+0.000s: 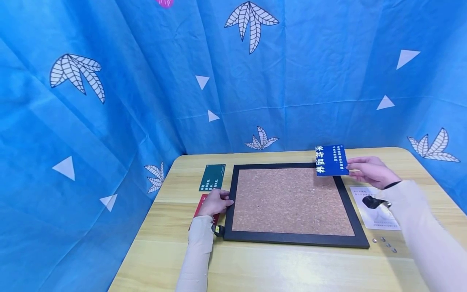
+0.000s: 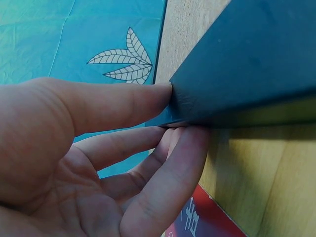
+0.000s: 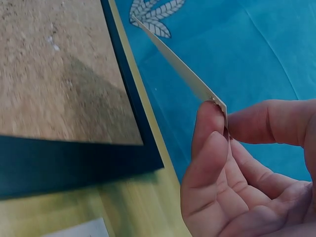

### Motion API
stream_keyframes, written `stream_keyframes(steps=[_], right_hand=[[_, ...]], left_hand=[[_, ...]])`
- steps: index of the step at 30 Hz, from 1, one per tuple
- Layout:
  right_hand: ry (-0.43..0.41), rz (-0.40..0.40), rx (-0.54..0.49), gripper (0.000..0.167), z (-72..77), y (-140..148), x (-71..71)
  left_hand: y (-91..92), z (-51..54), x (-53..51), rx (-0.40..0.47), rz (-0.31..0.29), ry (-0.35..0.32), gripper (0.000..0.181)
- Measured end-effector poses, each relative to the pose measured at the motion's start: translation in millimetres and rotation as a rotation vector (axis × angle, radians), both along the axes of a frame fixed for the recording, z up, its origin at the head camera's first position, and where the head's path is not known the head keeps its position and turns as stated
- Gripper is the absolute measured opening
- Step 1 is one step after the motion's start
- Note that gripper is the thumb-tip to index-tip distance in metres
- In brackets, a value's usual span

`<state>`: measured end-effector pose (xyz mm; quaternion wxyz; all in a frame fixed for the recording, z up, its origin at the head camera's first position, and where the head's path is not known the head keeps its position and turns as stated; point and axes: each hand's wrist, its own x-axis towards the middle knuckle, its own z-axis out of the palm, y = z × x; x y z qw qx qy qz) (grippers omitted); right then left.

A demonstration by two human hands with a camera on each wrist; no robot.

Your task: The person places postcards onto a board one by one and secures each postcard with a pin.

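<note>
My right hand (image 1: 372, 170) pinches a blue card (image 1: 330, 161) with white characters by its right edge. The card is raised over the far right corner of a black-framed cork board (image 1: 288, 202); its thin edge (image 3: 185, 69) shows in the right wrist view. My left hand (image 1: 216, 202) grips the board's left frame edge. In the left wrist view, the thumb (image 2: 118, 103) is against the black frame (image 2: 256, 54) and the fingers reach its underside. A red card (image 1: 202, 201) lies partly hidden under that hand, just short of a green card (image 1: 211, 177).
On the wooden table (image 1: 277, 267), a white printed card (image 1: 379, 217) lies right of the board, partly covered by my right arm. Several small shiny pieces (image 1: 388, 245) sit near the board's front right corner. A blue patterned curtain (image 1: 310, 81) hangs behind and on both sides.
</note>
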<state>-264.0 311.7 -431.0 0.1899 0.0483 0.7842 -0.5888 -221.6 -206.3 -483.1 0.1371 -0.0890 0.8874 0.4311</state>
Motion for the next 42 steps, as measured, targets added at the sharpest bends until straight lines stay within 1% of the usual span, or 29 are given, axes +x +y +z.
stream_keyframes(steps=[6,10,17,22,29,36,42], right_hand=[[0.014,0.034,0.012,0.063,-1.1,-14.4,-1.5],[0.014,0.047,-0.009,0.06,-4.2,-23.3,-3.3],[0.023,0.072,-0.077,0.054,-7.3,-40.8,-2.9],[0.03,0.092,-0.107,0.051,-10.8,-55.0,-3.2],[0.035,0.137,-0.132,0.051,-16.1,-73.4,-5.2],[0.013,0.151,-0.167,0.05,-15.2,-95.0,-6.4],[0.012,0.171,-0.159,0.051,-13.7,-114.4,-5.3]], left_hand=[[-0.5,-0.6,-0.4,0.0,-0.006,0.0,0.049],[-1.1,-0.2,-0.2,0.006,-0.006,-0.006,0.049],[-1.3,0.4,0.1,0.008,-0.009,0.002,0.049],[-1.3,0.4,0.2,0.011,-0.013,0.005,0.05],[-0.3,-0.2,0.2,0.016,-0.012,0.006,0.048],[0.2,0.8,-0.3,0.02,-0.019,0.005,0.049],[0.0,1.4,-0.3,0.019,-0.02,0.004,0.049]])
